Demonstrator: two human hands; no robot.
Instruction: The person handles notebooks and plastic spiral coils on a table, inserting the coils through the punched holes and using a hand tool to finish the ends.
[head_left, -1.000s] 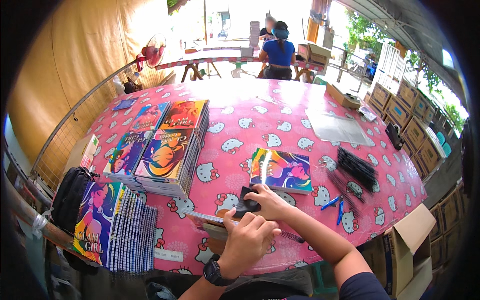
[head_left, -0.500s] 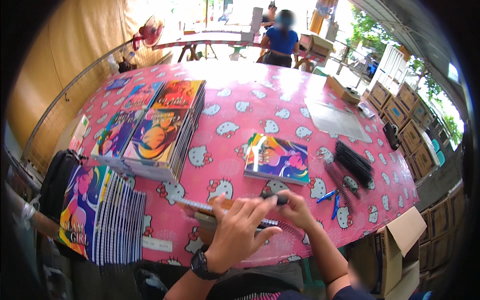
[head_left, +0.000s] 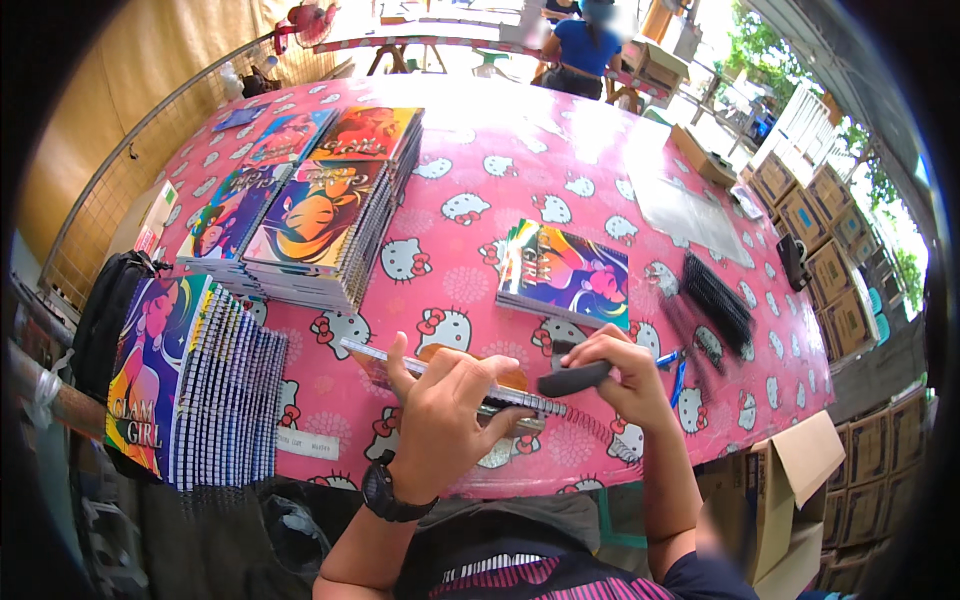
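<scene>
My left hand [head_left: 445, 405], with a dark watch on the wrist, grips a notebook [head_left: 372, 357] tilted on edge, thumb on the near side and fingers over the top. A thin spiral binding coil [head_left: 600, 428] sticks out from the notebook's right end. Closed around a dark grey, rounded handle-like piece [head_left: 577, 379], my right hand [head_left: 622, 368] is just right of the notebook, above the coil. Beyond it lies a small stack of bound notebooks [head_left: 570, 275] with colourful covers. Blue-handled pliers [head_left: 679, 378] lie by my right hand, partly hidden.
Taller notebook stacks [head_left: 310, 215] stand at the left, and a fanned row of notebooks [head_left: 225, 390] is nearer me. Black binding coils [head_left: 718, 300] and a clear plastic sheet [head_left: 690, 215] lie at right. An open carton [head_left: 780, 490] stands beside the pink table [head_left: 440, 210].
My right hand with the dark piece has come away from the notebook's top edge, to the right. More of the notebook and its coil shows. The whole view has shifted.
</scene>
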